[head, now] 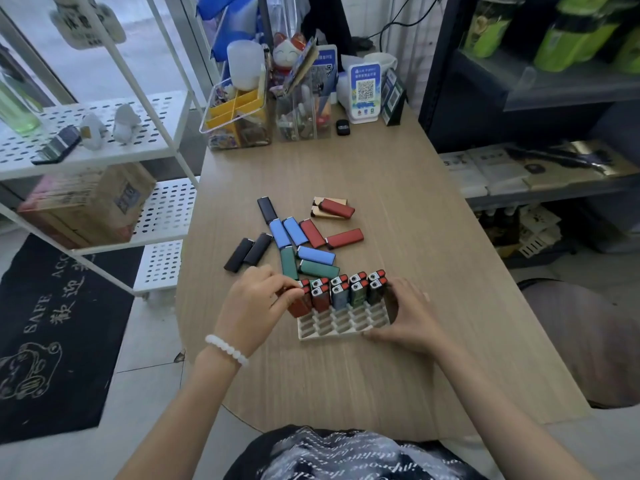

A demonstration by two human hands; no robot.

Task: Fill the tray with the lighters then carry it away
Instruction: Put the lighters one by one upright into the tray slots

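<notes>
A cream slotted tray (341,325) lies on the wooden table (398,358). Its two far rows hold several upright lighters (346,291); the near rows of slots are bare. My left hand (254,303) pinches a red lighter (298,303) standing tilted at the tray's left end. My right hand (407,315) grips the tray's right side and near corner. Behind the tray lie several loose lighters (298,244): black, blue, green and red.
Clear organisers (239,116), a lucky-cat figure (289,51) and QR code stands (363,93) crowd the table's far end. A white perforated shelf unit (104,143) stands to the left, dark shelves (536,168) to the right, and a small black object (343,127) near the stands.
</notes>
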